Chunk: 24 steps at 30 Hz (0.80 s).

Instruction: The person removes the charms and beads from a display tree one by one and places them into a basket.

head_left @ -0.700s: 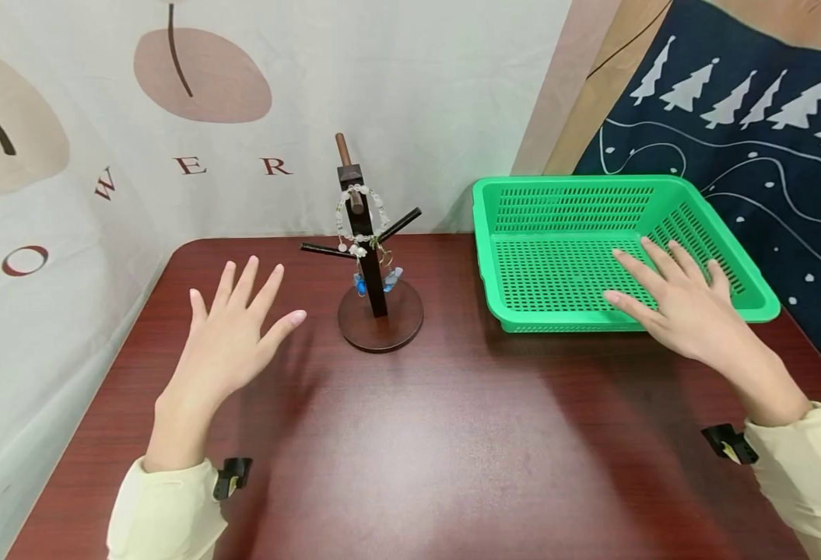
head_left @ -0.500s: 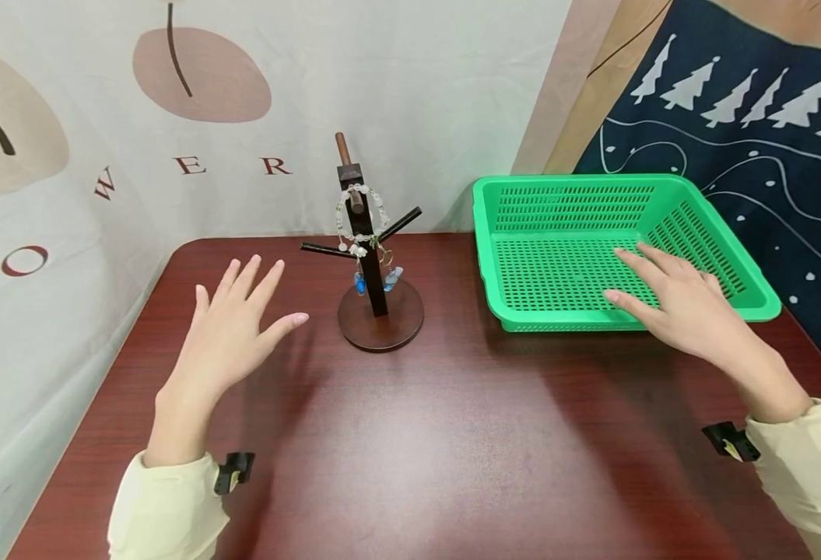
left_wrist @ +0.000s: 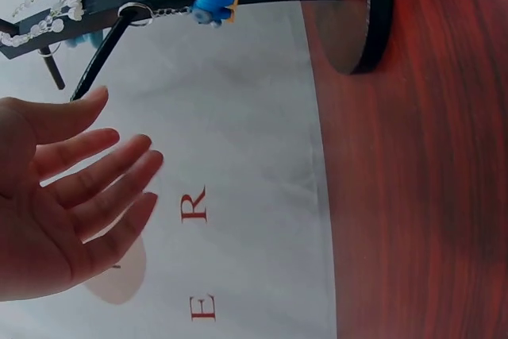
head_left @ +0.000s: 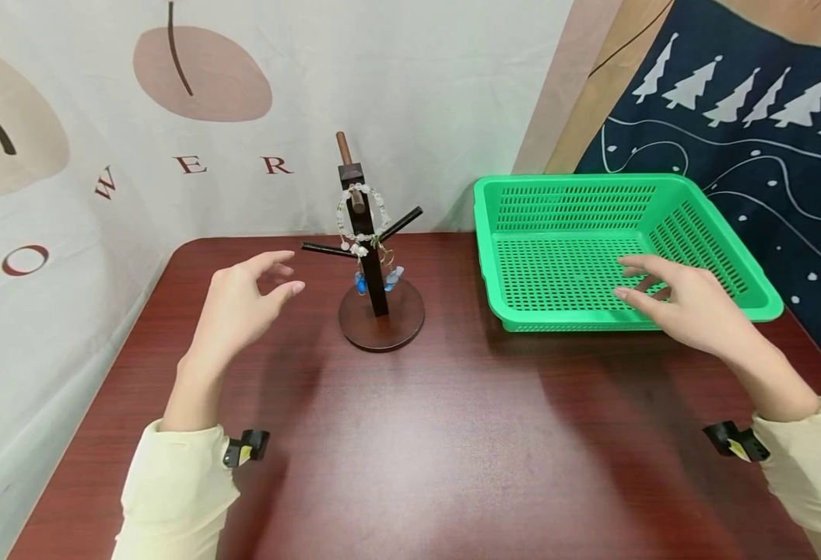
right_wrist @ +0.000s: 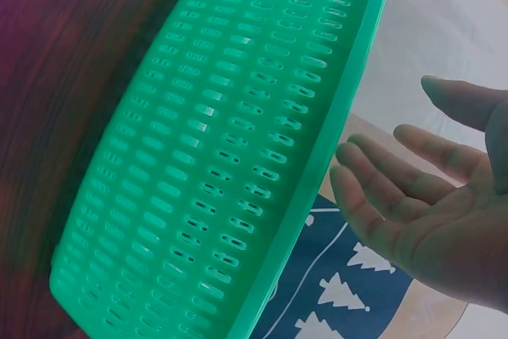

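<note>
My left hand [head_left: 236,311] is held above the table, left of a dark wooden stand [head_left: 377,295] with several pegs. Its fingers are loosely bent and hold nothing. From the stand hang a clear-and-white beaded bracelet [head_left: 342,218] and keychains. One keychain carries a blue figure [left_wrist: 211,7] with yellow feet, seen in the left wrist view; another has a pale blue charm [head_left: 393,278]. Over the front part of a green plastic basket [head_left: 595,320] hovers my right hand [head_left: 700,311], fingers slightly bent, nothing in its grasp.
The dark red wooden table [head_left: 417,467] bears the stand and the basket near its back edge. Behind it hangs a pale printed cloth [head_left: 417,93]. A navy cloth with white trees [head_left: 732,155] borders the right side.
Both hands have gone from spread fingers to loosely bent ones. My left wrist has lifted and shifted a little to the right. The stand and basket stay put.
</note>
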Tool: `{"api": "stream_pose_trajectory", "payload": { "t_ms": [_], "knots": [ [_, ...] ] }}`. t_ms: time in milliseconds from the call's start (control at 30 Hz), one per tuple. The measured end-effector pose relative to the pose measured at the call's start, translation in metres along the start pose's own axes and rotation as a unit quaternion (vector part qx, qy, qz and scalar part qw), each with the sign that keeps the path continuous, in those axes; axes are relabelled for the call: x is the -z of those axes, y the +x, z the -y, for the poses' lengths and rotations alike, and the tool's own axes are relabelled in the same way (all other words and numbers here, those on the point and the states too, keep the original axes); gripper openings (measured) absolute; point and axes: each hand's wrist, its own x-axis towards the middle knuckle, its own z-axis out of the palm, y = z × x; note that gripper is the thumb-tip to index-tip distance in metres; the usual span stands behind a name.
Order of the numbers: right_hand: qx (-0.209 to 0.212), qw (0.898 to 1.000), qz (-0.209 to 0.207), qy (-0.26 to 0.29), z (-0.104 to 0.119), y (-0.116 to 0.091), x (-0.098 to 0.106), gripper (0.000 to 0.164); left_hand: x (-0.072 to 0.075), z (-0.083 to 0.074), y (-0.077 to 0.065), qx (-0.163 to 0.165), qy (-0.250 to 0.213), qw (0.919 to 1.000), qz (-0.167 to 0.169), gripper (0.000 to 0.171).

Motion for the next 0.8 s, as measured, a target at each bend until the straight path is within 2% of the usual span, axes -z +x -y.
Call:
{"api": "stream_pose_trajectory", "payload": {
  "t_ms": [167, 367, 533, 800],
  "knots": [
    [0.005, 1.0, 0.002, 0.001, 0.001, 0.0, 0.0, 0.035, 0.002, -0.007, 0.01, 0.006, -0.021, 0.9996, -0.019, 0.031],
    [0.007, 1.0, 0.003, 0.014, 0.002, -0.001, -0.001, 0.032, 0.006, -0.013, 0.02, 0.012, -0.037, 0.9991, -0.02, 0.022],
    [0.028, 0.999, 0.013, 0.02, 0.005, 0.001, -0.001, 0.03, 0.008, -0.015, 0.023, 0.023, -0.049, 0.9982, -0.025, 0.021],
    [0.056, 0.998, 0.033, 0.026, 0.011, 0.007, 0.001, 0.026, 0.005, -0.014, 0.026, 0.02, -0.051, 0.9979, -0.034, 0.016]
  ]
}}
